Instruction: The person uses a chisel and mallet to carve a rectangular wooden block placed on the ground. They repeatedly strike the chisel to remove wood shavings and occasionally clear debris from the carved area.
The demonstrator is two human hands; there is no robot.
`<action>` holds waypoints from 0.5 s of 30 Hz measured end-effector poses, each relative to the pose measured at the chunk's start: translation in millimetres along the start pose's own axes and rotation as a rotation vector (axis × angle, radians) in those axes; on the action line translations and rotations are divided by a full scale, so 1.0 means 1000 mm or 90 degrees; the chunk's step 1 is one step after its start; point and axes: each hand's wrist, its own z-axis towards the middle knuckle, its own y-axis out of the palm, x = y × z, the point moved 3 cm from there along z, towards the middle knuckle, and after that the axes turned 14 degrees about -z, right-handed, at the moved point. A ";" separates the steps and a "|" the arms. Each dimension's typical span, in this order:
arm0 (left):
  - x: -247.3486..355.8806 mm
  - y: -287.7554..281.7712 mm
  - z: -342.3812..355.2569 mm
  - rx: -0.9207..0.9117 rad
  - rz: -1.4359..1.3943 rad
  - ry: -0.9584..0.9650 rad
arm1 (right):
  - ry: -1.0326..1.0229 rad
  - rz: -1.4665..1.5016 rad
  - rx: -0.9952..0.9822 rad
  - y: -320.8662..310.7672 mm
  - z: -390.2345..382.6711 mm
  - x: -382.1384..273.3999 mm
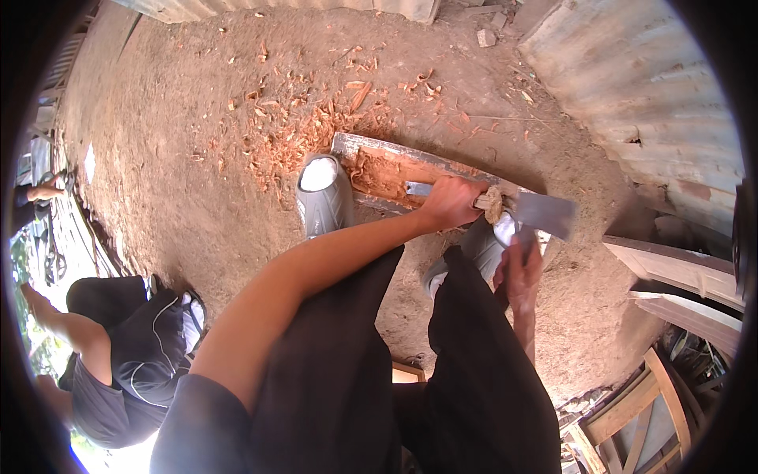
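Observation:
A long hollowed wooden trough (388, 167) lies across the ground before me, with curls of reddish wood in its cavity. My left hand (455, 201) is closed around the handle of a chisel (418, 189), whose flat metal blade lies inside the trough. The handle's frayed wooden end (493, 202) sticks out right of my fist. My right hand (519, 272) is closed on a tool with a broad, flat metal head (545, 214), blurred beside the chisel's end. My grey shoes (322, 207) are at the trough, one by its left end, one partly hidden under my arms.
Wood shavings (276, 142) litter the dirt ground (174, 118). A corrugated metal sheet (632, 95) stands at upper right, with wooden boards (679, 261) and frames (632, 407) below it. A seated person in dark clothes (130, 355) is at lower left. Another person's hand (43, 191) shows at far left.

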 end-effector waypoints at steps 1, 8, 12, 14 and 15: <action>-0.003 0.000 -0.002 0.005 -0.005 0.002 | -0.041 -0.100 -0.071 0.000 -0.001 -0.006; 0.001 -0.004 -0.003 -0.023 -0.003 -0.020 | -0.012 0.099 0.102 -0.011 -0.010 -0.032; -0.002 -0.005 -0.005 -0.018 -0.010 -0.015 | 0.013 -0.087 -0.050 0.002 -0.006 -0.021; -0.003 -0.010 -0.008 -0.012 -0.007 -0.005 | 0.030 -0.025 -0.040 -0.010 -0.008 -0.030; -0.002 -0.014 -0.008 -0.008 -0.005 -0.003 | 0.040 0.006 -0.037 -0.015 -0.007 -0.029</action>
